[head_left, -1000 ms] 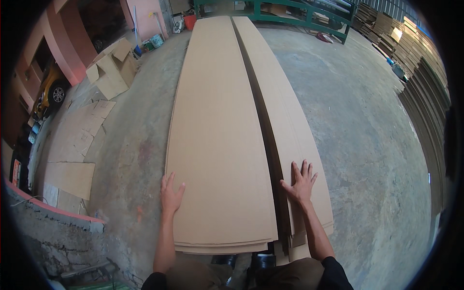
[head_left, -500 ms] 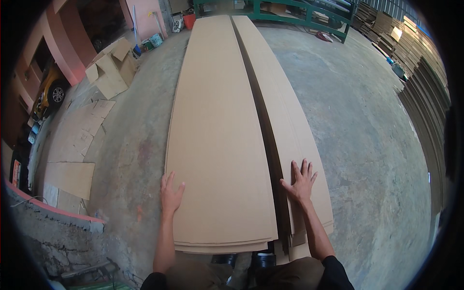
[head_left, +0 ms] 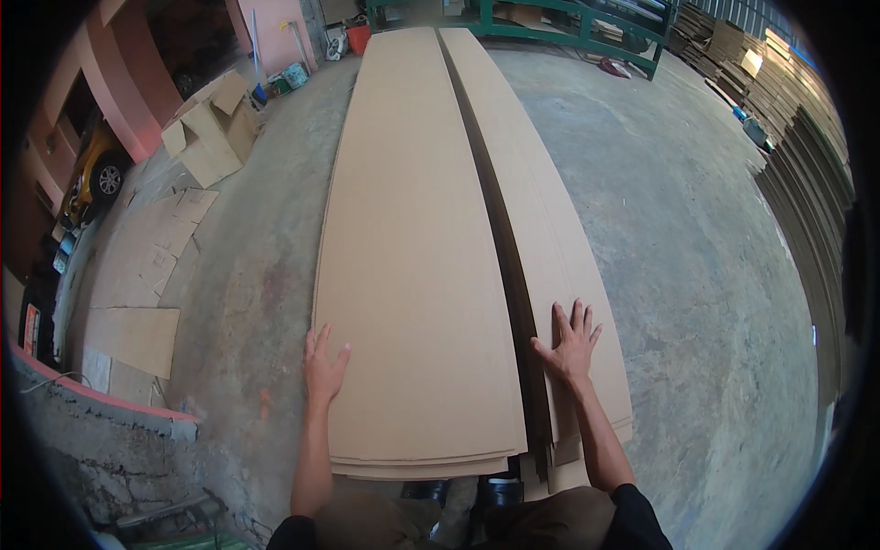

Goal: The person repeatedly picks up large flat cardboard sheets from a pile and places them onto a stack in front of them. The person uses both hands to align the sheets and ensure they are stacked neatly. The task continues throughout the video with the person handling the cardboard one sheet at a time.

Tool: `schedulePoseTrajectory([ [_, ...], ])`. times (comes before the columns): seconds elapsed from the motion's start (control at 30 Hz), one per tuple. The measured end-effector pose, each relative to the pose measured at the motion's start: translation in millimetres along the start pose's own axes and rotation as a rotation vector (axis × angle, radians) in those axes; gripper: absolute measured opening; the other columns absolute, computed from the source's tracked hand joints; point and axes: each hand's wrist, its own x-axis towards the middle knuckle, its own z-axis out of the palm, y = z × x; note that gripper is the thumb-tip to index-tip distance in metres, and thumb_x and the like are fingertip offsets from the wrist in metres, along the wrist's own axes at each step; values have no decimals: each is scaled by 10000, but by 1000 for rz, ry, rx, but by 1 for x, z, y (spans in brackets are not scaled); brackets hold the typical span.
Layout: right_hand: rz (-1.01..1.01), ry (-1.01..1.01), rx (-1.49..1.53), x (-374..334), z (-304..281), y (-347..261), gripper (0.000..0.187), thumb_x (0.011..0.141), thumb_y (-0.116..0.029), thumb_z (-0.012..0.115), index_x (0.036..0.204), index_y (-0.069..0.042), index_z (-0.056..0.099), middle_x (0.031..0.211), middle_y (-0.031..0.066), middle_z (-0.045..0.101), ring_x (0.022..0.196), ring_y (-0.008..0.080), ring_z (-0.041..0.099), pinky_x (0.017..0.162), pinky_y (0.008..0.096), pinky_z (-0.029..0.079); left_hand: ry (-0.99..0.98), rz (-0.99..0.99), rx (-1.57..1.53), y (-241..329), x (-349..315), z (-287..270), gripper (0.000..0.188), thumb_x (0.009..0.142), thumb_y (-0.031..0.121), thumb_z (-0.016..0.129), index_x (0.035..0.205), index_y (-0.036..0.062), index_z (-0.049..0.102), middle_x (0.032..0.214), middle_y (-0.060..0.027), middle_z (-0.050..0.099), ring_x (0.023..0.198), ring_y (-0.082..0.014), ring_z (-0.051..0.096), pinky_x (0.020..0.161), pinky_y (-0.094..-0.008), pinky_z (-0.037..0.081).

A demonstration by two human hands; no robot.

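Observation:
A long, wide stack of brown cardboard sheets [head_left: 417, 238] stretches away in front of me. Beside it on the right, across a dark narrow gap, runs a narrower stack of cardboard strips [head_left: 527, 197]. My left hand [head_left: 325, 368] rests at the wide stack's left edge, thumb apart from the fingers, which lie along the border. On the narrow stack's near part, my right hand [head_left: 570, 348] lies flat with its fingers spread. Neither hand grips a sheet. The near ends of both stacks show slightly uneven layers.
A green metal frame [head_left: 568, 27] stands beyond the far ends. On the left are an open cardboard box [head_left: 213, 128], flattened cardboard [head_left: 137, 266] and a low concrete wall [head_left: 119, 403]. Stacked boards [head_left: 802, 202] line the right. My shoes are below the wide stack's near end.

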Motion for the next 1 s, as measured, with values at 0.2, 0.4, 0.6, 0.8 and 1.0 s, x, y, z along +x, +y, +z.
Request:
schedulePoseTrajectory([
  [0.2, -20, 3, -10, 0, 2, 1, 1052, 801, -701, 784, 1680, -247, 427, 1788, 267, 190, 1655, 501, 107, 1268, 775, 37, 3, 4, 5, -1, -1, 0, 721, 971, 394, 769, 1605, 159, 520, 1676, -306, 400, 1531, -482, 421, 1239, -529, 385],
  [0.4, 7, -16, -24, 0, 1, -1, 1044, 800, -676, 802, 1685, -279, 416, 1802, 234, 175, 1665, 471, 104, 1283, 751, 32, 2, 9, -11, -2, -1, 1, 724, 973, 395, 767, 1607, 153, 516, 1673, -313, 400, 1531, -484, 421, 1240, -526, 385],
  [0.6, -4, -13, -19, 0, 1, 0, 1047, 803, -674, 800, 1685, -263, 416, 1796, 250, 180, 1661, 485, 102, 1276, 762, 33, -4, 0, 0, 1, -1, -1, 726, 972, 393, 769, 1611, 163, 513, 1675, -313, 398, 1532, -483, 420, 1237, -526, 387],
  [0.8, -12, -9, -24, 1, 3, 1, 1052, 801, -681, 795, 1686, -256, 416, 1792, 258, 180, 1657, 497, 102, 1267, 776, 37, -2, -4, -7, 0, -1, 0, 724, 970, 391, 769, 1609, 164, 518, 1676, -315, 397, 1535, -483, 418, 1241, -529, 381],
  [1.0, -13, -5, -27, 1, 3, 1, 1058, 797, -687, 792, 1688, -260, 412, 1795, 253, 178, 1657, 496, 107, 1269, 774, 37, 3, 3, 0, -2, 0, 1, 720, 969, 391, 769, 1606, 163, 522, 1676, -313, 398, 1532, -482, 423, 1237, -526, 388],
])
